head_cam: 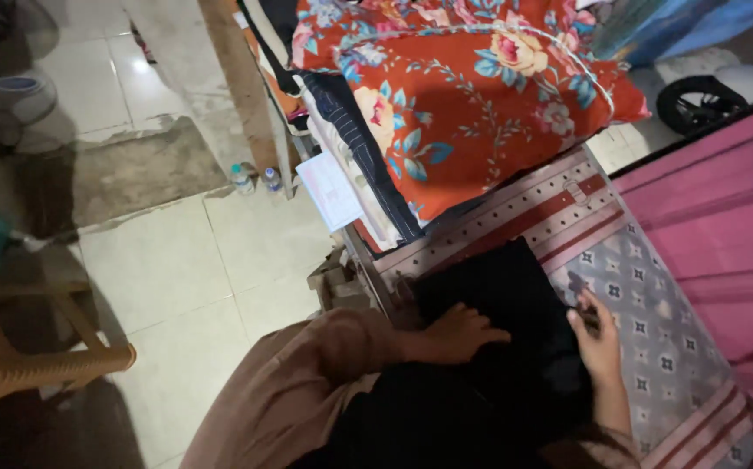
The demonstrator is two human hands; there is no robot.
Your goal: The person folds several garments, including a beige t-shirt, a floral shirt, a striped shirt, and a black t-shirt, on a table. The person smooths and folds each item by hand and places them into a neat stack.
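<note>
While the left hand point(456, 334) lies palm down on the black cloth point(502, 300), its fingers are spread loosely and pressed flat on the fabric, closing on nothing. That dark cloth is laid across the near end of a patterned covering point(654, 321), grey with small diamond motifs and bordered by red and white dotted stripes, and it runs down toward the person's lap. At the cloth's right edge, the right hand point(598, 343) has its fingers curled together around something small and dark; whether that is a fold of the cloth or a separate object cannot be told from this view. A brown sleeve point(307, 373) covers the left arm. Beyond the hands, a stack of folded fabrics point(350, 148) rises, topped by a large red floral bundle point(472, 87) with pink and cream blossoms and blue leaves, tied with a thin pale cord. A rectangular white paper sheet point(328, 189) hangs from the side of the stack, its faint print too small to make out. On the tiled floor point(177, 260) near the stack's far corner stand two small clear bottles point(255, 178) with pale caps. Pink fabric point(723, 217) fills the right side, and a brown plastic chair point(20, 347) stands at the left.
</note>
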